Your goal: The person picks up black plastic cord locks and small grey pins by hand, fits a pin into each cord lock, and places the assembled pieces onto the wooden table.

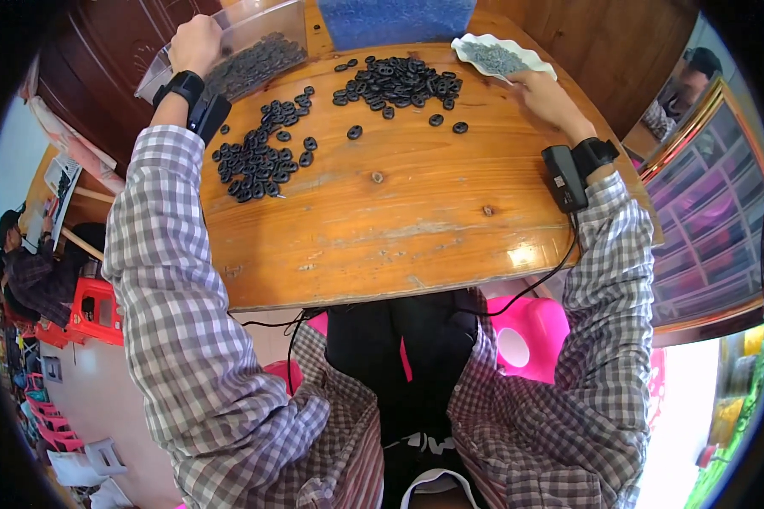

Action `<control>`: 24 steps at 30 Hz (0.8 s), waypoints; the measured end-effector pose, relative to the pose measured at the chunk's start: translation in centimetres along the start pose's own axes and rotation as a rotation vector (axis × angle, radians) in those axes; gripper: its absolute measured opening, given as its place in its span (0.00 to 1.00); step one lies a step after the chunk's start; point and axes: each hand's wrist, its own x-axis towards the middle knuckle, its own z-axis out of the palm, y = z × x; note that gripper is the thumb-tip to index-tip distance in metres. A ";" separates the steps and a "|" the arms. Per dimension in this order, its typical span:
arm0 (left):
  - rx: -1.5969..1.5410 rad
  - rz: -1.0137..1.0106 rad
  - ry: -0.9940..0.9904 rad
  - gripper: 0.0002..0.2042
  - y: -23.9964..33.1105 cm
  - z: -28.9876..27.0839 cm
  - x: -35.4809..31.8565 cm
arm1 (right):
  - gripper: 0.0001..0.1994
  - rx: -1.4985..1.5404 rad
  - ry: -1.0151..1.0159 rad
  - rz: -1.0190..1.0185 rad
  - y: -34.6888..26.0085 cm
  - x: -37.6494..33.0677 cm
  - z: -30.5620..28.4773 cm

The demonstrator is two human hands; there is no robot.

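My left hand (197, 46) is at a clear plastic bin (290, 24) at the far left, which holds many black oval pieces (259, 64). Its fingers are curled closed, and whatever they grip is hidden behind the knuckles. On the far right, my right hand (545, 98) pinches the near rim of a white wavy-edged dish (542, 65). Small grey metal pieces (494, 58), too small to name, lie in that dish. Two piles of black oval pieces with holes rest on the table, one left pile (259, 165) and one middle pile (403, 82).
A blue bin (396, 24) stands at the far edge of the wooden table (382, 229). Several single black pieces lie around the piles. A black cable (535, 293) hangs from my right wrist device (564, 178). Another person (30, 263) sits far left near red stools (96, 310).
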 end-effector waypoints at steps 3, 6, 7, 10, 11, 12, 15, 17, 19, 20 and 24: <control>0.109 -0.031 -0.085 0.12 0.5 0.5 0.1 | 0.12 -0.031 -0.017 0.059 -0.8 0.0 -0.3; 0.130 -0.016 -0.159 0.13 0.1 0.3 0.9 | 0.12 0.009 -0.015 0.082 -1.2 0.0 -0.5; 0.092 -0.037 -0.174 0.12 -0.2 0.3 0.8 | 0.12 0.004 0.040 0.053 -1.1 0.1 -0.3; -0.011 0.080 -0.130 0.10 0.3 0.3 -0.2 | 0.12 0.011 0.063 0.049 -1.0 0.3 0.0; -0.096 0.219 -0.073 0.09 1.4 0.6 -0.9 | 0.13 0.009 0.021 0.082 -0.6 0.1 -0.1; -0.166 0.321 -0.029 0.09 1.9 0.3 -1.9 | 0.13 0.019 0.025 0.080 -0.7 0.0 -0.2; -0.220 0.255 -0.427 0.09 1.3 -0.1 -3.7 | 0.14 0.019 -0.025 0.157 -1.2 0.0 -0.4; -0.238 0.118 -0.591 0.10 1.2 0.6 -4.9 | 0.13 0.023 -0.020 0.141 -1.1 -0.1 -0.6; -0.235 0.182 -0.590 0.11 1.5 1.7 -6.1 | 0.13 0.022 -0.012 0.135 -0.5 -0.2 -0.5; -0.270 0.247 -0.582 0.11 1.4 2.2 -6.7 | 0.13 0.033 -0.011 0.117 -0.2 -0.2 -0.1; -0.272 0.279 -0.643 0.10 0.8 3.4 -7.1 | 0.13 0.034 -0.041 0.136 -1.7 0.0 -0.5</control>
